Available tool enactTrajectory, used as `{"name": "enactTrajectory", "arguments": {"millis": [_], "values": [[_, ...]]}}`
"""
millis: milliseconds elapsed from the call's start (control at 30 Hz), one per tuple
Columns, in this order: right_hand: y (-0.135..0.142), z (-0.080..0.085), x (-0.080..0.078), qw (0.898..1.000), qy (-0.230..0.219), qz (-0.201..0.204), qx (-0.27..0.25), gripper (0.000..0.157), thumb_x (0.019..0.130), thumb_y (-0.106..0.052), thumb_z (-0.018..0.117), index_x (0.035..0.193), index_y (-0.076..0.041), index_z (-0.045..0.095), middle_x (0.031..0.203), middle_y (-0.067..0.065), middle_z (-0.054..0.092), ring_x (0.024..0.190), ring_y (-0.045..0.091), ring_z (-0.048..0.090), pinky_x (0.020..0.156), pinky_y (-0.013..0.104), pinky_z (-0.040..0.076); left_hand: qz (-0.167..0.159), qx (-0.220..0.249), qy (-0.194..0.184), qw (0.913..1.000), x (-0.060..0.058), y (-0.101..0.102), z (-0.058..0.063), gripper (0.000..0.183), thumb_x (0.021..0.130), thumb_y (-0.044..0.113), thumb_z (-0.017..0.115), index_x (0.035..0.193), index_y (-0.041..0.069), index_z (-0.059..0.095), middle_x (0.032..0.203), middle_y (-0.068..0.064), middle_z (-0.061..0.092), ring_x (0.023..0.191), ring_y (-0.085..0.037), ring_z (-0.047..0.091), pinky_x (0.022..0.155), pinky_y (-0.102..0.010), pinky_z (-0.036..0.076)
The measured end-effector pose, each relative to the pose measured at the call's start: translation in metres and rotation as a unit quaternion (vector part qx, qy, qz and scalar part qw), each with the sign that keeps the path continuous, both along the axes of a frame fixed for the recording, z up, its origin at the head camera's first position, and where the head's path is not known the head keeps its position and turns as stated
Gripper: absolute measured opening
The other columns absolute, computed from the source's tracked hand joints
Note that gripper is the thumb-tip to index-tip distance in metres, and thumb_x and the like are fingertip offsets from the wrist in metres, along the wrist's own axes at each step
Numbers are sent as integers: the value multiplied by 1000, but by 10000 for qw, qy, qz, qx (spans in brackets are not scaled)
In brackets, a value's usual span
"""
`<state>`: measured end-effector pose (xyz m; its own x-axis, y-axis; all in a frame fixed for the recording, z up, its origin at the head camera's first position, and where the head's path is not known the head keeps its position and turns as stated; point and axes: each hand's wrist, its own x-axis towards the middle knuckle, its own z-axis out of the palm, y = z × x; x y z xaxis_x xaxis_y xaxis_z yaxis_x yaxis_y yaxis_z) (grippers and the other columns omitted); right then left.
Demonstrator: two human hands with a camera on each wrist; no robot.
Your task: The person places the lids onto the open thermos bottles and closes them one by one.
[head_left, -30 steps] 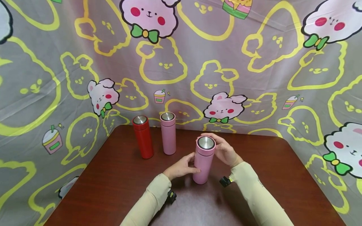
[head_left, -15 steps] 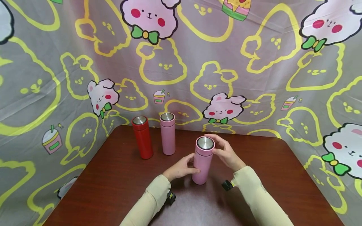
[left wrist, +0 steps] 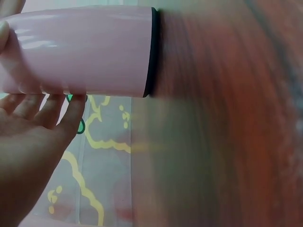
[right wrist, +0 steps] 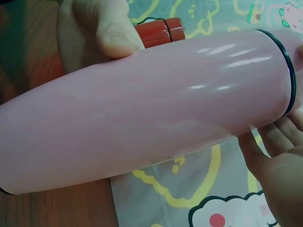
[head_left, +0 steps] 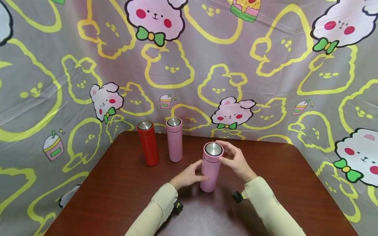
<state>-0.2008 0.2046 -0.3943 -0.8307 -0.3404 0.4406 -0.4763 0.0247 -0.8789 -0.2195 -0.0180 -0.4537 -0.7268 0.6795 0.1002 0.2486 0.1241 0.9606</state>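
A pink thermos (head_left: 210,172) with a steel-topped lid (head_left: 214,149) stands on the table before me. My left hand (head_left: 187,176) grips its body from the left, thumb across the front. My right hand (head_left: 236,160) holds the lid from the right, thumb at the front and fingers reaching behind. In the left wrist view, the thermos (left wrist: 80,52) shows its black-ringed base, fingers beneath it. The right wrist view has the thermos (right wrist: 165,104) between both hands, with a dark ring line under the lid. The far sides of my fingers are hidden.
A second pink thermos (head_left: 175,144) and a red thermos (head_left: 150,147) stand upright at the back left, lids on. The dark wooden table (head_left: 274,170) meets a patterned cloth wall (head_left: 189,98) at the back and sides.
My right hand has turned about the lid: its thumb has come round to the front and the wrist has swung slightly right and nearer. The left hand keeps its grip.
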Motion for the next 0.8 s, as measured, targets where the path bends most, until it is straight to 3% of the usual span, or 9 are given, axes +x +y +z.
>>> {"name": "enactTrajectory", "arguments": {"millis": [167, 300, 400, 467, 567, 733, 800], "values": [[-3, 0, 4, 9992, 58, -386, 64, 52, 83, -1, 66, 132, 0, 49, 123, 6, 60, 109, 16, 57, 87, 27, 47, 40, 46, -6, 10000, -10, 3, -18, 58, 86, 8, 69, 137, 9, 41, 130, -7, 52, 120, -20, 48, 97, -30, 42], [-4, -2, 5, 9982, 182, -560, 146, 53, 82, 1, 67, 132, 0, 50, 124, 12, 59, 109, 16, 57, 88, 26, 46, 52, 72, 32, 10000, -11, 3, -21, 57, 87, 11, 69, 137, 11, 41, 129, -5, 52, 120, -18, 49, 97, -29, 42], [-2, -3, 6, 9988, 142, -455, 70, 53, 83, -1, 67, 132, -1, 49, 124, 7, 59, 109, 15, 56, 87, 25, 46, 47, 55, 58, 10000, -11, 3, -22, 57, 86, 13, 70, 136, 11, 42, 128, -5, 53, 118, -17, 50, 96, -30, 43], [-1, -3, 4, 9999, 43, -81, -135, 50, 86, -1, 62, 134, 1, 45, 125, 4, 58, 110, 15, 55, 88, 26, 46, 46, 69, 122, 9999, -11, 3, -22, 57, 86, 12, 70, 136, 9, 42, 126, -7, 54, 117, -18, 51, 96, -30, 43], [0, -2, -2, 9944, -97, 834, -648, 47, 90, 3, 42, 137, 6, 37, 131, 6, 52, 117, 18, 51, 93, 30, 44, 56, 65, 209, 9997, -12, 3, -24, 56, 84, 9, 71, 133, 7, 43, 124, -9, 56, 116, -19, 52, 95, -30, 44], [0, 2, -17, 9639, -398, 2257, -1353, 60, 83, 5, 17, 141, 10, 28, 141, 18, 41, 127, 24, 42, 103, 37, 35, 87, 90, 267, 9996, -12, 4, -23, 53, 83, 5, 71, 130, 3, 45, 121, -11, 57, 113, -19, 54, 94, -30, 45], [-1, 4, -22, 9520, -479, 2643, -1468, 62, 81, 4, 13, 142, 12, 24, 142, 21, 40, 129, 26, 41, 105, 39, 33, 67, 102, 233, 9997, -8, 3, -15, 53, 83, 4, 70, 129, 1, 45, 120, -12, 58, 112, -19, 54, 94, -31, 45]]}}
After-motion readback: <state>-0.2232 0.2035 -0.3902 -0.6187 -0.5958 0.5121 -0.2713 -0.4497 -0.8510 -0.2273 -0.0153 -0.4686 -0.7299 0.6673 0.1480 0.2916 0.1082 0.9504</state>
